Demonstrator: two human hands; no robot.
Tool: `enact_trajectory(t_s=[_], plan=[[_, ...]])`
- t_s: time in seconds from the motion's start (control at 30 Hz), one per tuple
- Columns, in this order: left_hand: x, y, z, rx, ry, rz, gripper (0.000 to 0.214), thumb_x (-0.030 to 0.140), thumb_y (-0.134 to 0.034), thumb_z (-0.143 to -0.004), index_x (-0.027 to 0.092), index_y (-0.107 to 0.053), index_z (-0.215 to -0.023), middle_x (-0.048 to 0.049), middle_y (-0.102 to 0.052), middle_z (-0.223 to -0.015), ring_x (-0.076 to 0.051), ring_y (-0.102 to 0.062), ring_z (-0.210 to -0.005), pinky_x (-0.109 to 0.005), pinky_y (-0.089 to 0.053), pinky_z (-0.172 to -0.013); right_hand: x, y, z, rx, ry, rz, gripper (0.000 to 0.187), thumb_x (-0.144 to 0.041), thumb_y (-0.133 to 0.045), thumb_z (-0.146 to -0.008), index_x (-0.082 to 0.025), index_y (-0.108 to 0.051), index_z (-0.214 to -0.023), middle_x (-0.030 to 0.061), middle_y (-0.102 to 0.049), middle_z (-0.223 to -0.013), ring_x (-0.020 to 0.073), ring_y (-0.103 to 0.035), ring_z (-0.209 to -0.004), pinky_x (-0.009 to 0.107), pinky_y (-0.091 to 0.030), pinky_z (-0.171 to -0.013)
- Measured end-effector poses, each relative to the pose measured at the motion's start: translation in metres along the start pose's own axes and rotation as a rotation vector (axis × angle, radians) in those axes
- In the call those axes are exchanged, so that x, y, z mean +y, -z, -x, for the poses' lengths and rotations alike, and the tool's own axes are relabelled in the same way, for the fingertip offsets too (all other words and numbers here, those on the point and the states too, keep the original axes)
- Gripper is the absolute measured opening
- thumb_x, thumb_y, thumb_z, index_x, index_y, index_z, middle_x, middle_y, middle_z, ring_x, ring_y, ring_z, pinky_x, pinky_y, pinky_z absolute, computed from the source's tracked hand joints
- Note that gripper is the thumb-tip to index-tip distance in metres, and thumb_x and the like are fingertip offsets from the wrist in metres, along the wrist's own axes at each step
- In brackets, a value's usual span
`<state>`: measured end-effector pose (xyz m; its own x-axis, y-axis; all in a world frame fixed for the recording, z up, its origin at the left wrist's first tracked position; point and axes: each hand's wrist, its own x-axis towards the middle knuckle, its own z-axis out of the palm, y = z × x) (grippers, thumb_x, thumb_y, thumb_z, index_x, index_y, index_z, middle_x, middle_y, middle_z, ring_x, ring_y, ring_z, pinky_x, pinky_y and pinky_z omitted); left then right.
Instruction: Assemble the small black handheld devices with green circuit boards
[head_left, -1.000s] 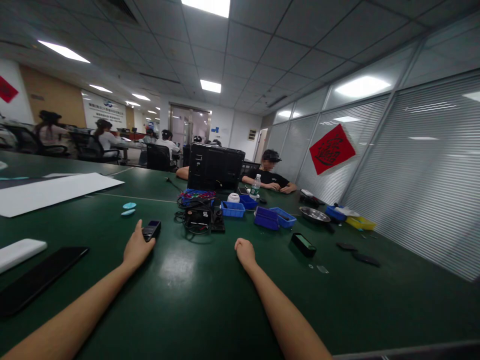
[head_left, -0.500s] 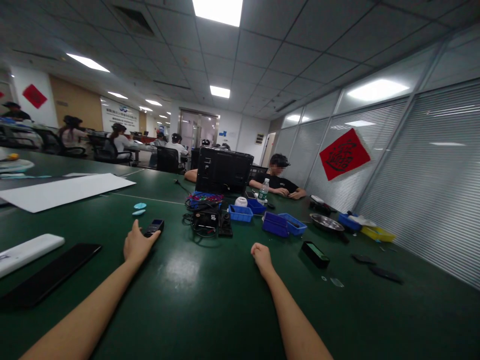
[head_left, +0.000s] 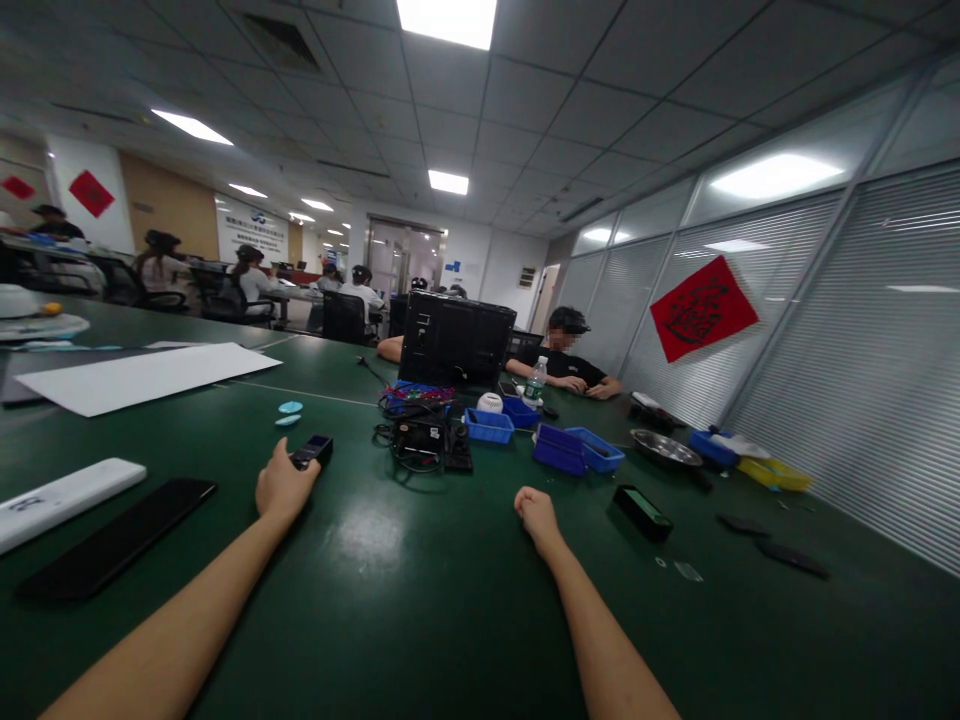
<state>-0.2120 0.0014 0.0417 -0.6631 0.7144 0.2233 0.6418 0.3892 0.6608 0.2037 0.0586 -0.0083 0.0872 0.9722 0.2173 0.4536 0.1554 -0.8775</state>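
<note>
My left hand (head_left: 286, 484) is closed around the near end of a small black box-shaped device (head_left: 315, 450) with a dark glossy top, lying on the green table. The hand hides part of it. Two light blue oval pieces (head_left: 289, 407) lie just beyond. To the left of that hand are a long flat black panel (head_left: 124, 535) and a white bar-shaped piece (head_left: 71, 500). My right hand (head_left: 538, 515) rests on the table as a loose fist, with nothing showing in it. A black open case with a green inside (head_left: 643, 512) lies to its right.
Ahead stand a black monitor (head_left: 457, 340), tangled cables with a black device (head_left: 420, 440), blue trays (head_left: 489, 427), a water bottle (head_left: 535, 382) and a metal bowl (head_left: 666, 448). A person (head_left: 574, 370) sits across the table. A white sheet (head_left: 150, 376) lies at left.
The whole view has shifted slightly, so things appear further right. Around the device, my left hand's fingers look a little closer together. My right hand remains a fist on the table.
</note>
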Motion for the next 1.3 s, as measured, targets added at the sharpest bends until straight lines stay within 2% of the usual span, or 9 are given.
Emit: enact_trajectory(t_s=[0.23,0.63,0.83,1.3], plan=[[-0.007,-0.004,-0.004,0.047,0.023,-0.039,0.072,0.047,-0.045,-0.071,0.013,-0.027,-0.131,-0.0166,-0.052,-0.118,-0.033,-0.049,-0.105,-0.041,-0.041,-0.083,0.0,-0.002,0.0,-0.019,-0.054,-0.027,0.013,-0.014,-0.033,-0.051,-0.018,-0.045,-0.048,-0.0051,-0.037,-0.039,0.0082,-0.032,-0.036,0.02,-0.022,-0.041],[-0.009,0.002,-0.003,0.089,0.025,-0.016,0.08,0.063,-0.04,-0.069,0.01,-0.031,-0.129,-0.0185,-0.048,-0.12,-0.035,-0.047,-0.106,-0.044,-0.041,-0.085,-0.002,-0.001,0.001,-0.023,-0.048,0.0,0.015,-0.011,-0.032,-0.048,-0.018,-0.046,-0.047,-0.0048,-0.039,-0.038,0.0081,-0.033,-0.037,0.02,-0.025,-0.042],[-0.008,0.002,-0.003,0.024,0.041,0.009,0.075,0.055,-0.042,-0.072,0.014,-0.025,-0.132,-0.0137,-0.048,-0.124,-0.034,-0.046,-0.108,-0.045,-0.041,-0.085,-0.004,-0.001,0.003,-0.028,-0.04,0.012,0.016,-0.011,-0.032,-0.049,-0.018,-0.046,-0.047,-0.0051,-0.039,-0.038,0.0084,-0.033,-0.037,0.02,-0.025,-0.042],[-0.003,0.012,0.0,-0.011,0.077,0.004,0.073,0.05,-0.047,-0.07,0.013,-0.028,-0.13,-0.0141,-0.047,-0.125,-0.036,-0.047,-0.108,-0.044,-0.042,-0.081,-0.006,-0.001,0.004,-0.062,-0.033,0.041,0.017,-0.01,-0.032,-0.051,-0.018,-0.047,-0.048,-0.0047,-0.04,-0.04,0.0087,-0.036,-0.039,0.019,-0.026,-0.043]])
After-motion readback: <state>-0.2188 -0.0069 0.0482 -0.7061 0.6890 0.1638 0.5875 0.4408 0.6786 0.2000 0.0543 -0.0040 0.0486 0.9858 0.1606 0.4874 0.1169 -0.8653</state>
